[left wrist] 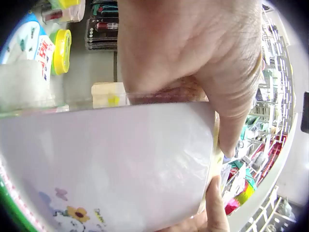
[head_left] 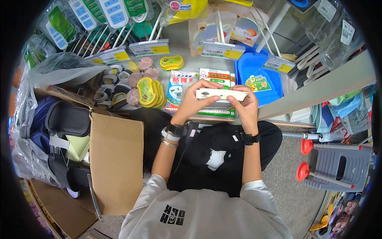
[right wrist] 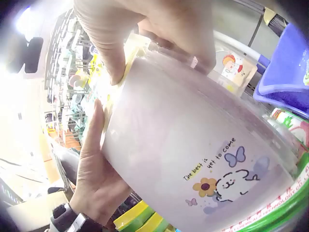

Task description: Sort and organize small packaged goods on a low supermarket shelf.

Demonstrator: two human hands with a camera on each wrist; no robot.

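Both hands hold a pale packaged item point(head_left: 221, 95) over the shelf front, its narrow cream edge facing up. The left hand point(head_left: 197, 99) grips its left end and the right hand point(head_left: 246, 105) its right end, thumbs on the near side. In the left wrist view the left hand point(left wrist: 193, 53) pinches the top of the clear-wrapped item point(left wrist: 111, 164). The right wrist view shows a printed dog, flower and butterflies on the item point(right wrist: 169, 135), with the right hand point(right wrist: 149, 29) at its upper edge. Red-white and green-white boxes point(head_left: 179, 85) lie just behind and below.
A blue dustpan point(head_left: 264, 79) stands at the right. Yellow-green packs point(head_left: 149, 93) and rolled items lie left of the boxes. An open cardboard box point(head_left: 115, 159) of slippers is at the left. Power strips hang above; grey stools point(head_left: 338, 165) with red plungers are at the right.
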